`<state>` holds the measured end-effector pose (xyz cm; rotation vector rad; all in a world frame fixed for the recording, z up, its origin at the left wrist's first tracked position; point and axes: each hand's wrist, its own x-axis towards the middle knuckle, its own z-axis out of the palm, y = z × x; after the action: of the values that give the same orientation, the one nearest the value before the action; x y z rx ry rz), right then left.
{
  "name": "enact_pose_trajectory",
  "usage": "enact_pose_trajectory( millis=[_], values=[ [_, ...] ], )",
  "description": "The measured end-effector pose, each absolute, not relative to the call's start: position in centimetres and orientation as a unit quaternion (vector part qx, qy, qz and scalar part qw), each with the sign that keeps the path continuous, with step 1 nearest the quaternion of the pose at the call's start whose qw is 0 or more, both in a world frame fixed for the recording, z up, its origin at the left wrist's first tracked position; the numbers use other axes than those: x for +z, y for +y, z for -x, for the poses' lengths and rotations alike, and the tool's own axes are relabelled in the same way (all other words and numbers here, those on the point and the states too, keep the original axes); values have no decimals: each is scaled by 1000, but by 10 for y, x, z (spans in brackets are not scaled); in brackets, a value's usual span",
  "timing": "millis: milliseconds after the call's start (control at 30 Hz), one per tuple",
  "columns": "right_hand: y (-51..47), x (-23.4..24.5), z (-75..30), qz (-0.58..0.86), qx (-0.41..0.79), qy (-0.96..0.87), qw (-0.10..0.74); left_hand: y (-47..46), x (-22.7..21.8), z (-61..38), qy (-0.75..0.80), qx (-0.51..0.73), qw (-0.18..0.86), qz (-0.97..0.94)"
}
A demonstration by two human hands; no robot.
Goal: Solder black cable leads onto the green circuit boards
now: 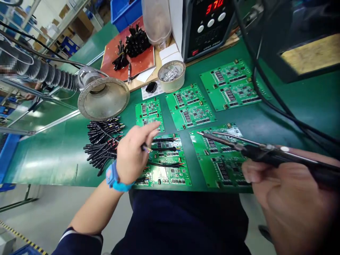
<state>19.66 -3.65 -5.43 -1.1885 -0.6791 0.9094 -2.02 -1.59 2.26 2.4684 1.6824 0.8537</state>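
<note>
A: Entry one, left hand [131,156]?

B: Closed in a narrow pinch, thumb and forefinger on the end of a black wire [145,147]. Blue wristband [113,177] at the wrist. Wire end just past the fingertips, over the near-left circuit board [170,175]. Touching the board or not: cannot tell.

A: Anything else on that board?

B: Further black wires laid across it, side by side, ends toward the right.

A: Entry two, right hand [278,191]?

B: Wrapped around the dark handle of a soldering iron [265,153]. Blurred, close to the lens. Shaft slanted leftward out of the grip, tip well ahead of the fingers, above the upper left corner of the near-right circuit board [223,170]. Tip and pinched wire near each other but apart, a strip of green table [53,159] between the two boards.

A: Surroundings?

B: Just left of the left hand, a pile of black wires [102,143] on the table. Behind the pile, a metal funnel [103,97] on a ribbed hose. More green boards farther back. Behind those, a tape roll [171,76] filled with silvery scraps. At the back, a soldering station [209,24], red digits 370. To its left, a red mat [138,65] with black connectors.
</note>
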Motion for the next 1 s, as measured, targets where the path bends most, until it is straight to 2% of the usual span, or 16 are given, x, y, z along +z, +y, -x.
enact_pose_trajectory(
  millis=[67,167,233,400,633,767,833,933,1000],
  values=[
    [-39,-52,-194,492,445,-313,679,-31,32,11,594,272,40,-756],
    [-41,-52,-186,462,478,-355,657,-48,30,-8,590,174,255,-746],
    [-41,-55,-179,453,476,-383,649,-50,19,-17,559,173,346,-734],
    [-38,-60,-162,490,463,-419,608,-43,-9,-22,560,271,408,-668],
    [-41,-58,-154,496,508,-393,585,-48,-20,-27,560,408,539,-479],
    [-42,-54,-156,505,511,-393,573,-49,-22,-33,577,417,526,-464],
    [-43,-49,-159,527,485,-417,559,-51,-24,-35,601,409,451,-518],
    [-47,-41,-164,540,367,-538,533,-56,-26,-37,604,373,301,-637],
    [-50,-39,-165,526,292,-603,524,-58,-25,-37,588,353,265,-677]
  ],
)
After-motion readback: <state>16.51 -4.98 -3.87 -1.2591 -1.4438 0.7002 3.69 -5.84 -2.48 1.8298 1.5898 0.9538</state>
